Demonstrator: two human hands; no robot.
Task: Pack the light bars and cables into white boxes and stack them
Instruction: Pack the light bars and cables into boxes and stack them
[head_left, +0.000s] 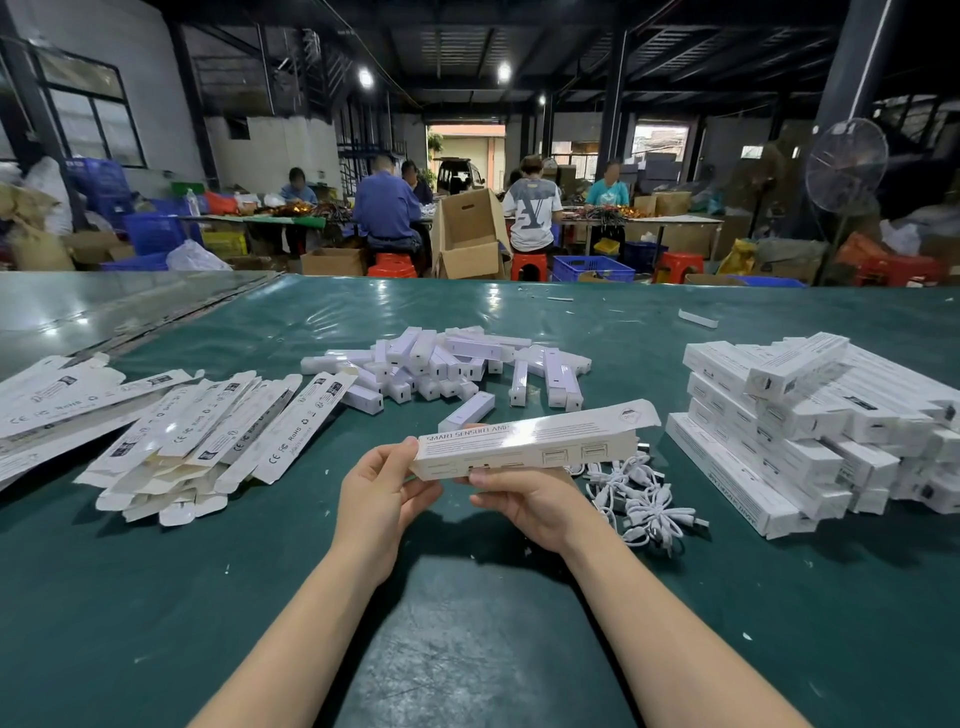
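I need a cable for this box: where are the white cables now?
Head view: the white cables lie heaped right of centre on the green table, between the right hand and the stack of packed boxes.

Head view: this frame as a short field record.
held: long white printed cardboard box, in both hands
left hand: grips box's left end
right hand: holds box from below, mid-length
left: pile of flat unfolded white cartons
centre: heap of white plastic light bars
right: stack of closed white boxes, tangle of white cables beside it

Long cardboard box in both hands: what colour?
The long cardboard box is white with grey print, best seen in head view.
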